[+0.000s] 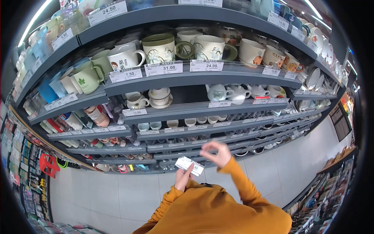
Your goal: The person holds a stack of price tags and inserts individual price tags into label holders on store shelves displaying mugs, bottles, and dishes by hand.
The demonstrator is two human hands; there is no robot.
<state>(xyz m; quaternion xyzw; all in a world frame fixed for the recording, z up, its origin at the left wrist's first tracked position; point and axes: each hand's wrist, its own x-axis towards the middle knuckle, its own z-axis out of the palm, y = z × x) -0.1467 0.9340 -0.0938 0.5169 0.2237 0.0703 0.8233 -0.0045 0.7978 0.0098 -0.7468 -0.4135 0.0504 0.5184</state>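
Through the head view, I have the left hand (182, 178) at 6 o'clock, gripping a white printed price card (189, 165). The card projects from the grip toward 1 o'clock, tilted, with the thumb pressed across its face and the digits ".80" partly readable. The right hand (217, 153) hangs at 2 o'clock from the card, apart from it; its fingers curl toward the thumb, but blur keeps me from telling whether they pinch anything.

Ahead of me rises a grey tiered shelf unit (202, 79). Decorated mugs stand at 12 o'clock above a "31.00" price label (163, 68). One tier lower, a lidded cup on a saucer (160, 98) sits at 10 o'clock and a pale teapot (218, 93) at 2 o'clock. Light floor tiles (140, 187) spread below, a red basket (48, 165) is at 8 o'clock, and ceiling lights (313, 9) shine toward 2 o'clock.
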